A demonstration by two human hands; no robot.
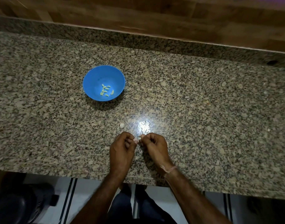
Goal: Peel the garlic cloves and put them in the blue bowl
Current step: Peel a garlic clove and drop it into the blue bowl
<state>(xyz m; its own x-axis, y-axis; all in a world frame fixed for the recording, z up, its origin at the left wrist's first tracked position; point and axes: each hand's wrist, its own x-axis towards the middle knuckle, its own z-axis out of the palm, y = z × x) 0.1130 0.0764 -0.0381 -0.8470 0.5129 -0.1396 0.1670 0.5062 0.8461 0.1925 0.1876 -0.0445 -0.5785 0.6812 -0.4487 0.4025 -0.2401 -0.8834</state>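
Two bare forearms [187,191] rise from the bottom edge, elbows cut off, with a thread band [169,169] on the right wrist. Over the near part of the speckled stone table [219,126] the left hand [122,147] and right hand [154,147] meet, fingers curled, both pinching one small pale clove [139,140] that the fingertips mostly hide. Just beyond the left hand a loose clove [122,125] lies on the table. Farther back stands the blue bowl [91,78], with several peeled cloves [106,91] in its bottom. A blurred wooden wall [170,16] runs behind.
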